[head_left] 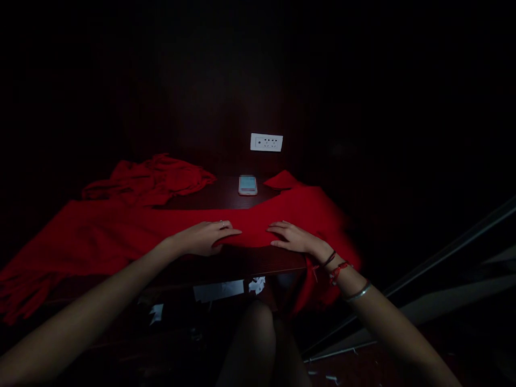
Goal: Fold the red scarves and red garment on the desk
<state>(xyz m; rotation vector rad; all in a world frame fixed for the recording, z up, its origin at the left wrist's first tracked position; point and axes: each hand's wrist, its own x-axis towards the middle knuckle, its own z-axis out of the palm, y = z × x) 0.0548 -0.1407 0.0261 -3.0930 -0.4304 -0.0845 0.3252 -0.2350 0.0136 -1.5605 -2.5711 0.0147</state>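
A long red scarf (137,226) with a fringed left end lies across the dark table, and its right part hangs over the table's right end. My left hand (205,237), wearing a ring, is closed on the scarf's near edge around the middle, with the cloth between thumb and fingers. A short way to the right, my right hand (292,236) rests on the same cloth, its fingers stretched out and the thumb apart at the near edge. Bracelets circle the right wrist and forearm. The fingertips are dim and partly lost in shadow.
Another bunched red fringed cloth (157,174) lies at the back left. A phone (247,185) with a lit screen sits at the table's back, below a white wall socket (266,142). White papers (220,290) show under the dark tabletop's front edge (258,271). Surroundings are very dark.
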